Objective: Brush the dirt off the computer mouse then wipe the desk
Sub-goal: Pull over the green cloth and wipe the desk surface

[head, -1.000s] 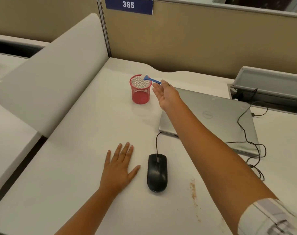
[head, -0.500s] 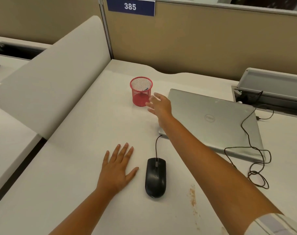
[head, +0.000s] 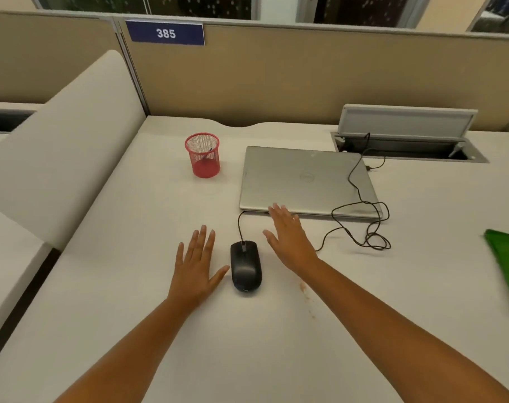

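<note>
At desk: a person's two bare forearms reach over the white desk (head: 108, 286) toward a black computer mouse (head: 245, 266).
Left hand: the left hand (head: 195, 266) lies flat on the desk, fingers straight and spread, thumb tip just beside the mouse; it holds nothing.
Right hand: the right hand (head: 289, 238) is open with fingers extended and slightly blurred, to the right of the mouse, holding nothing; whether the palm touches the desk cannot be told.
Mouse: between the two hands, its cable (head: 239, 225) running up to the closed silver laptop (head: 302, 178).
Dirt: reddish-brown specks (head: 305, 295) mark the desk just right of the mouse, beside the right forearm.
Pen holder: a red mesh cup (head: 203, 155) stands left of the laptop, a thin dark item inside, too small to identify.
Cut off: a green cloth (head: 506, 263) at the right edge, only partly in view and blurred.
</note>
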`<action>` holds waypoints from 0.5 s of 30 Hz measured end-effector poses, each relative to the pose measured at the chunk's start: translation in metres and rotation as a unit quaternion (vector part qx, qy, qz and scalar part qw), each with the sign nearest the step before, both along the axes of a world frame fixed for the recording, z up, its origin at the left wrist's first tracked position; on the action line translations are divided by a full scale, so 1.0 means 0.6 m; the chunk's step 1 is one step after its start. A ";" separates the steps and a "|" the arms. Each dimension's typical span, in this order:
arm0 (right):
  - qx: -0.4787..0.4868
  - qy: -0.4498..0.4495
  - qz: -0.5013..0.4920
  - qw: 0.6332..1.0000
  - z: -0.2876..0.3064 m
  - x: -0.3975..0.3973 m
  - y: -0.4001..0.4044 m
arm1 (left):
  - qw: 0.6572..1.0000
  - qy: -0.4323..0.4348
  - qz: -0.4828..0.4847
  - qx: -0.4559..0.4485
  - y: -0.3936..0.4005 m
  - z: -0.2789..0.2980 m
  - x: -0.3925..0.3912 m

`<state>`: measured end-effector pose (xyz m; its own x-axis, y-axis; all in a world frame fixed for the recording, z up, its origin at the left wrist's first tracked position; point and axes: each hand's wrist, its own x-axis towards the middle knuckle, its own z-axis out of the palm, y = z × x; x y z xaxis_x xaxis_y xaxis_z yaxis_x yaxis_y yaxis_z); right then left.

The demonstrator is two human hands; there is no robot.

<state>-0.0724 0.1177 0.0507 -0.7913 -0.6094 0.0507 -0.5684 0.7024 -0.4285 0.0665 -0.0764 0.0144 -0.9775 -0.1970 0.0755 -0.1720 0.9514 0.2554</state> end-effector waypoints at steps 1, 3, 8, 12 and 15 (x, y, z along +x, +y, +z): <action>-0.010 -0.003 -0.015 1.000 -0.004 0.007 0.015 | 1.000 0.014 -0.016 -0.002 0.013 0.009 -0.002; -0.014 -0.003 -0.041 0.999 -0.008 0.025 0.044 | 0.998 0.035 -0.057 0.000 0.041 0.027 -0.007; 0.000 0.008 -0.076 0.997 -0.008 0.074 0.107 | 0.991 0.058 -0.120 0.022 0.108 0.055 -0.009; 0.012 0.023 -0.099 0.995 -0.004 0.094 0.163 | 0.989 0.058 -0.133 -0.011 0.159 0.063 0.000; 0.026 0.031 -0.121 0.992 -0.009 0.102 0.214 | 0.989 0.047 -0.139 -0.018 0.194 0.057 0.007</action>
<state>-0.0113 0.2463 0.0452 -0.9110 -0.4050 0.0776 -0.4046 0.8414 -0.3583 0.0708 0.0400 0.0485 -0.9819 0.0829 0.1702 0.1204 0.9672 0.2235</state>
